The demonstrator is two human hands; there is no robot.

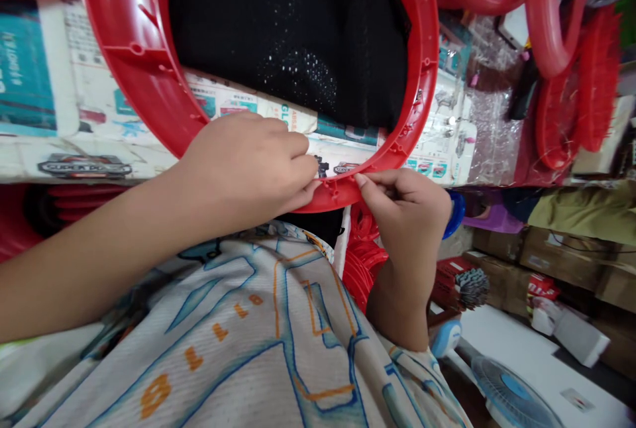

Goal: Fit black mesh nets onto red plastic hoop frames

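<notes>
A large red plastic ring (122, 63) with small ribs and pegs along its channel lies in front of me, its near edge close to my body. My left hand (253, 160) is closed on the near rim, the fingers curled over it and the thumb low on its edge. To the right, my right hand (407, 206) pinches the same rim between thumb and index finger. Whether a small part sits between those fingertips is hidden. Black fabric dotted with shiny specks (298, 37) shows through the ring's opening.
Beneath the ring is a printed white and teal cardboard surface (94, 110). Red tubular rings (551, 10) and clear plastic wrap (489, 97) are at the right. Lower right are cardboard boxes (556, 256) and a blue fan (511, 388). More red parts (360, 262) are below the edge.
</notes>
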